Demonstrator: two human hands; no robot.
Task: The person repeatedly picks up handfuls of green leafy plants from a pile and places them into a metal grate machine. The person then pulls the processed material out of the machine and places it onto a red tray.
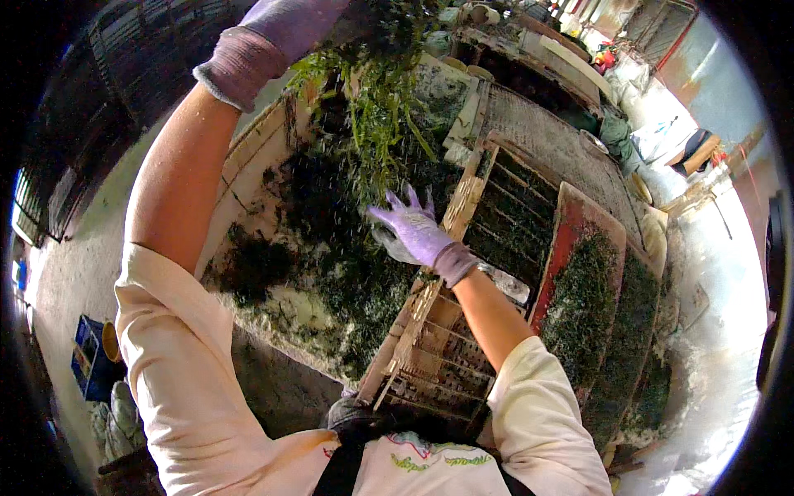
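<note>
My left hand (291, 28), in a purple knit glove, is raised at the top of the view. Its fingers merge with a dark, wet clump of leafy plants (388, 105) whose green strands hang down; it appears to hold them, though its fingertips are hidden. Below the strands, my right hand (412, 229), in a matching glove, is spread with nothing in it. Under both hands, dark plant matter (347, 266) lies over a pale surface. Drops or small bits fall around the strands.
A slatted wooden frame (456, 211) runs diagonally at the right hand. Beside it stands a red-edged board (549, 279) heaped with dark plant bits. A blue crate (93, 359) sits on the floor at the lower left. Sacks and clutter lie at the upper right.
</note>
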